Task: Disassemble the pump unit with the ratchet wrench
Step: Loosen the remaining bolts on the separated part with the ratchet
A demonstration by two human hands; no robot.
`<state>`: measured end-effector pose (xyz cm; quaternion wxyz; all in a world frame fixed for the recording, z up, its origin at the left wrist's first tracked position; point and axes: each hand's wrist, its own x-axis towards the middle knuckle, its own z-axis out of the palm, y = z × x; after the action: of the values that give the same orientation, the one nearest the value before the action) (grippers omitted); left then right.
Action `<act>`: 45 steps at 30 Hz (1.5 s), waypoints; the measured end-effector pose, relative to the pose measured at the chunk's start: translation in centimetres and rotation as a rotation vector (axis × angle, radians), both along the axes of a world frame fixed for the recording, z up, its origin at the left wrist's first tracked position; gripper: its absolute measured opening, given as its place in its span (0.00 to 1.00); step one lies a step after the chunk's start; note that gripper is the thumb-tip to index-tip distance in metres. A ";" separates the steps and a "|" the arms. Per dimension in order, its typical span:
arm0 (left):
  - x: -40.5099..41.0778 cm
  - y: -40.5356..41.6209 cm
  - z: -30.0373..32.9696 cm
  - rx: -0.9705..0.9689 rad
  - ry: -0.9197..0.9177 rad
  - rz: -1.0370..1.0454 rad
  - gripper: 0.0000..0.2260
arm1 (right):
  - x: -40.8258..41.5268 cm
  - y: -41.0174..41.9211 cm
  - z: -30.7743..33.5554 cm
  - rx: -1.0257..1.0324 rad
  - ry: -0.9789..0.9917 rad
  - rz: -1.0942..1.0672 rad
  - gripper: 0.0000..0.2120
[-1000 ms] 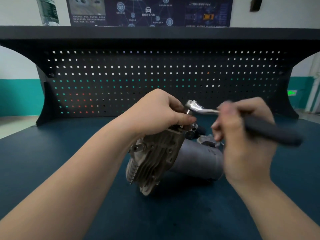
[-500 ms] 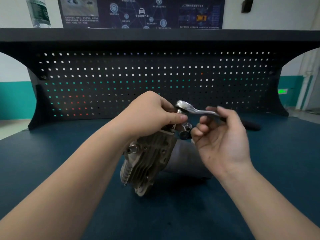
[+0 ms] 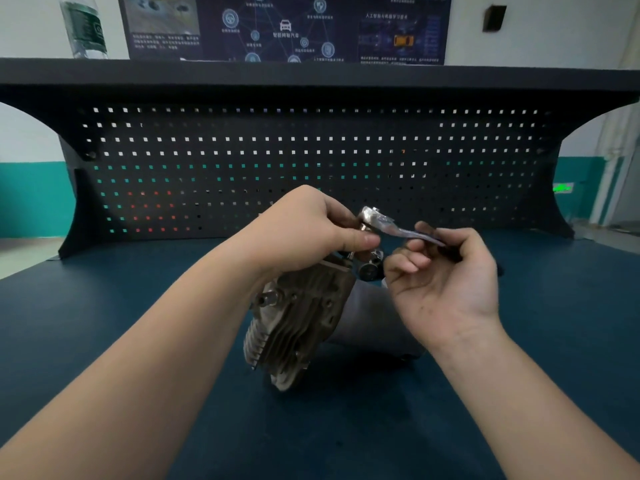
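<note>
On the blue table (image 3: 104, 306), at centre, the pump (image 3: 304, 317) lies with its finned head toward seven o'clock. The left hand (image 3: 304, 233) pinches the socket under the ratchet (image 3: 381, 223) at the pump's twelve o'clock. The right hand (image 3: 446, 278), at three o'clock, curls its fingers around the ratchet's handle. Beyond stands the pegboard (image 3: 311, 157).

Both forearms are bare to the frame's edge, with no sleeves, gloves, watch or rings showing. The right hand (image 3: 446, 289) has small dark smudges on its palm.
</note>
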<state>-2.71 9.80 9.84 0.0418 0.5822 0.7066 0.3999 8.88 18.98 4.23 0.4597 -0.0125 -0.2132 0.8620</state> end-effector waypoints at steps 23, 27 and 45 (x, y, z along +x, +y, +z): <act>-0.4 0.1 0.0 0.004 -0.031 0.017 0.10 | -0.2 1.1 -0.5 -0.243 0.016 0.044 0.12; -0.2 -0.1 0.1 -0.046 -0.002 -0.007 0.09 | 0.2 1.0 0.0 0.025 -0.033 -0.121 0.16; -0.6 0.2 -0.2 -0.025 0.034 -0.003 0.10 | 0.1 1.1 -0.2 -0.166 0.014 0.041 0.13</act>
<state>-3.31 9.99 9.63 0.0378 0.5895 0.7112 0.3810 8.97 20.07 4.01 0.4406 -0.0401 -0.1378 0.8862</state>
